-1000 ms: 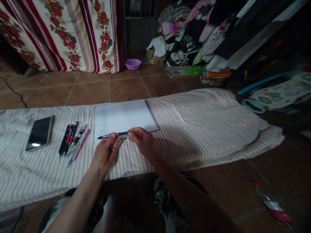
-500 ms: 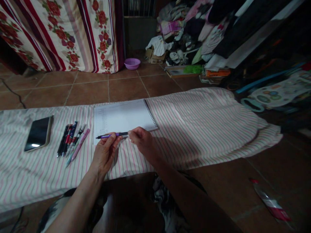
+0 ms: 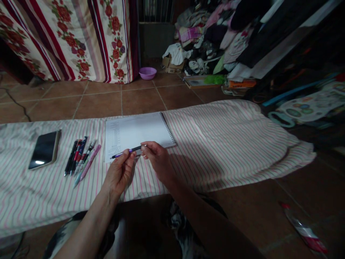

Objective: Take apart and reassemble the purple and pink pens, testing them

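A purple and black pen (image 3: 134,148) is held between my two hands, above the near edge of a spiral notebook (image 3: 142,126). My left hand (image 3: 120,171) pinches the pen's purple barrel between thumb and fingers, its tip pointing left. At the other end, the fingers of my right hand (image 3: 157,158) are closed on the black part. The notebook lies open at a mostly white page, with faint print along its left side and the coil on the right. Left of it, several pens lie in a bunch, a pink pen (image 3: 91,162) among them.
A phone (image 3: 44,149) lies left of the pens on the striped cloth (image 3: 215,144). Beyond, a purple basin (image 3: 147,73) stands on the tiled floor by a flowered curtain (image 3: 81,39). Heaped clothes fill the back right. A bottle (image 3: 304,228) lies on the floor at right.
The pen has tilted, its left tip dropping a little and its right end rising slightly. Both hands keep hold of it, and the whole view has shifted slightly.
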A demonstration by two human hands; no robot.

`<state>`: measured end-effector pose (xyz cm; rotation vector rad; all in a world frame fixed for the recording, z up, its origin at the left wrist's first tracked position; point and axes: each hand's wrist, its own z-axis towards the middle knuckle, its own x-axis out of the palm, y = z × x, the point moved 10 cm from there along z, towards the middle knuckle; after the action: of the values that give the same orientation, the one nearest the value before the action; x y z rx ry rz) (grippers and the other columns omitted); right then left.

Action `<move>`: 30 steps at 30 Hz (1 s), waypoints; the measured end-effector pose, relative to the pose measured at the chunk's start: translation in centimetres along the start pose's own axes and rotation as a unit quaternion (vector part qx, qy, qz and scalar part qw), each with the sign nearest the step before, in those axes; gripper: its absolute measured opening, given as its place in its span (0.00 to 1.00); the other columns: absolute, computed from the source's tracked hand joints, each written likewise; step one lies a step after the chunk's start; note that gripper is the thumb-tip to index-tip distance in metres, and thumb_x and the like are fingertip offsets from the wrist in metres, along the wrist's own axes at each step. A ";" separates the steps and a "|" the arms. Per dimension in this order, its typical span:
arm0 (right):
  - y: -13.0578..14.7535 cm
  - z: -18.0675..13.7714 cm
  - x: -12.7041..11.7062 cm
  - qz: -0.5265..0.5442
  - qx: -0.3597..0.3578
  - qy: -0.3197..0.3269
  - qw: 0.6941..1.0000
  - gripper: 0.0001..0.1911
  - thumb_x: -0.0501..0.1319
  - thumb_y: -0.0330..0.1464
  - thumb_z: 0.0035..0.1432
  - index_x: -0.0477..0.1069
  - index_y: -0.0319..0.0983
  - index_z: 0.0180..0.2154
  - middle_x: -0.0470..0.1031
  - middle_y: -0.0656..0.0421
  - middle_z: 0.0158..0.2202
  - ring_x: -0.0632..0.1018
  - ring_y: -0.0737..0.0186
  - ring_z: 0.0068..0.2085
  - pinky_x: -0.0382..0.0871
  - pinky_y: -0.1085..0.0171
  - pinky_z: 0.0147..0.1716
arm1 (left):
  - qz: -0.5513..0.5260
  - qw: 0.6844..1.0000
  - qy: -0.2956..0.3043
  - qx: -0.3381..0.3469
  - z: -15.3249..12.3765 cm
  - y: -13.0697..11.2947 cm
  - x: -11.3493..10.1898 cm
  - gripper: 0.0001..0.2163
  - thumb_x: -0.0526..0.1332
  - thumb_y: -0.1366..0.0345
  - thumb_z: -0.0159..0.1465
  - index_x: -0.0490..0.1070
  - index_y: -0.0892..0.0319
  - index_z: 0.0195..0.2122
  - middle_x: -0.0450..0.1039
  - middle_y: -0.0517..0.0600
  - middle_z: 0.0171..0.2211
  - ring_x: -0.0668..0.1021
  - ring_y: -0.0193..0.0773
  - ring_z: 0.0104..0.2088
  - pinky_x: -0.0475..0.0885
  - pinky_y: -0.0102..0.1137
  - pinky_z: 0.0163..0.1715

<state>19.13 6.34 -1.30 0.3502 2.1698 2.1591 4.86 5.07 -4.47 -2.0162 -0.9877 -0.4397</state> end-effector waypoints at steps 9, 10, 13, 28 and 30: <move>-1.0 0.3 1.2 0.175 0.118 -0.033 0.977 0.13 0.63 0.39 0.47 0.70 0.37 0.33 0.75 0.58 0.31 0.78 0.64 0.34 0.71 0.68 0.30 | 0.044 0.996 0.075 0.028 -0.5 -1.2 0.8 0.11 0.55 0.81 0.58 0.72 0.65 0.37 0.77 0.53 0.30 0.80 0.33 0.31 0.76 0.23 0.36; -1.2 0.3 1.3 0.186 0.125 -0.033 0.974 0.13 0.64 0.39 0.46 0.70 0.37 0.32 0.75 0.57 0.30 0.77 0.64 0.34 0.71 0.68 0.30 | 0.043 0.994 0.096 0.029 -0.6 -1.3 1.0 0.12 0.55 0.81 0.57 0.72 0.65 0.39 0.77 0.54 0.31 0.80 0.33 0.32 0.76 0.24 0.37; -1.6 0.6 1.4 0.215 0.139 -0.040 0.966 0.11 0.64 0.38 0.45 0.70 0.38 0.29 0.74 0.59 0.27 0.76 0.66 0.31 0.70 0.69 0.28 | 0.036 0.988 0.146 0.027 -1.1 -1.6 1.6 0.13 0.56 0.80 0.56 0.71 0.66 0.41 0.77 0.57 0.35 0.80 0.36 0.36 0.75 0.27 0.39; -1.2 2.4 -0.1 0.164 0.095 -0.015 0.982 0.08 0.59 0.39 0.50 0.65 0.42 0.28 0.71 0.60 0.23 0.73 0.66 0.25 0.70 0.68 0.22 | -0.012 0.974 0.200 -0.109 -0.5 0.2 2.1 0.11 0.53 0.68 0.63 0.72 0.67 0.29 0.77 0.62 0.33 0.80 0.43 0.33 0.76 0.32 0.30; -1.6 2.5 0.0 0.198 0.113 -0.020 0.973 0.08 0.60 0.38 0.49 0.65 0.42 0.27 0.70 0.61 0.23 0.73 0.67 0.24 0.70 0.69 0.21 | 0.003 0.971 0.207 -0.119 -0.7 0.7 2.7 0.11 0.53 0.70 0.63 0.72 0.68 0.30 0.77 0.61 0.32 0.80 0.41 0.32 0.75 0.29 0.28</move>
<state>19.41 8.77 -2.89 0.9022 2.5046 2.0460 7.13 5.60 -2.76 -2.0178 -0.6932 -0.9689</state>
